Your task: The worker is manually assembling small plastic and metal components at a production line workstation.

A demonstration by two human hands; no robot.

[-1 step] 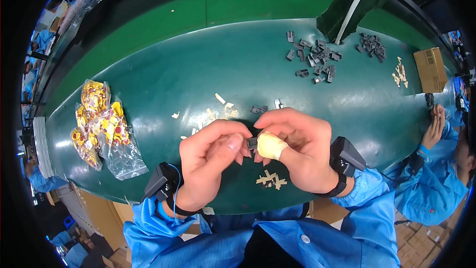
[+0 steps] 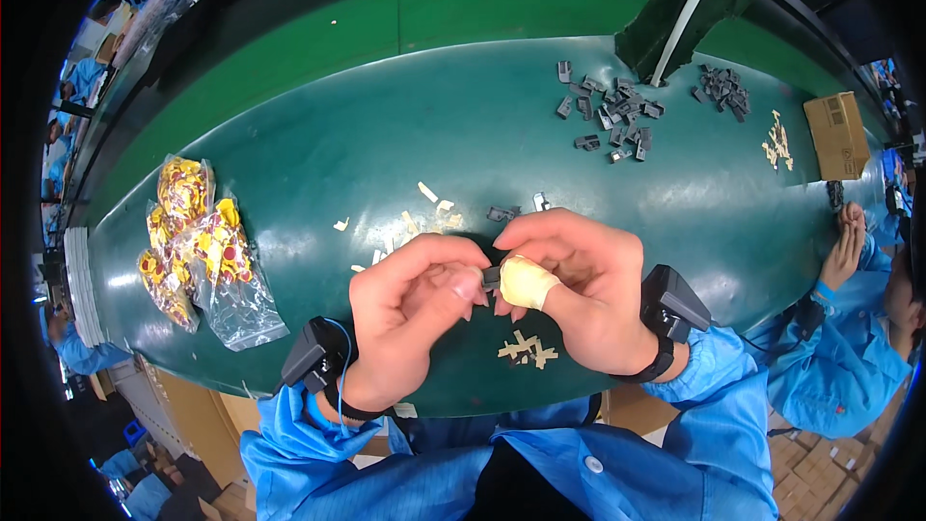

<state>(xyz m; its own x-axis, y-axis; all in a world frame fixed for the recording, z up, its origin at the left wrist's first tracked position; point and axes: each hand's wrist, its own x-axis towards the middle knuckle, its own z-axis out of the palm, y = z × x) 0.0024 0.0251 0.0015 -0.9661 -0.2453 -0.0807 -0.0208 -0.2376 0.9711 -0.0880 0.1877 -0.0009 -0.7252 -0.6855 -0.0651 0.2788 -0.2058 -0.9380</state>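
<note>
Left hand (image 2: 400, 304) and right hand (image 2: 593, 294) narrowed, fingertips pinching a small dark grey part (image 2: 492, 278) between them. Part located over near side of green table (image 2: 424, 135), directly left of right thumb's yellow cover (image 2: 528, 283).

The person's left hand (image 2: 405, 304) and right hand (image 2: 590, 304) pinch a small dark-grey plastic piece (image 2: 491, 278). Right one's got a pale-yellow thumb cover (image 2: 527, 283), btw.

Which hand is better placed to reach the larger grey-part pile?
Likely the right hand: it is nearer the larger grey-part pile. Both it and the left hand hold a small dark piece.
</note>
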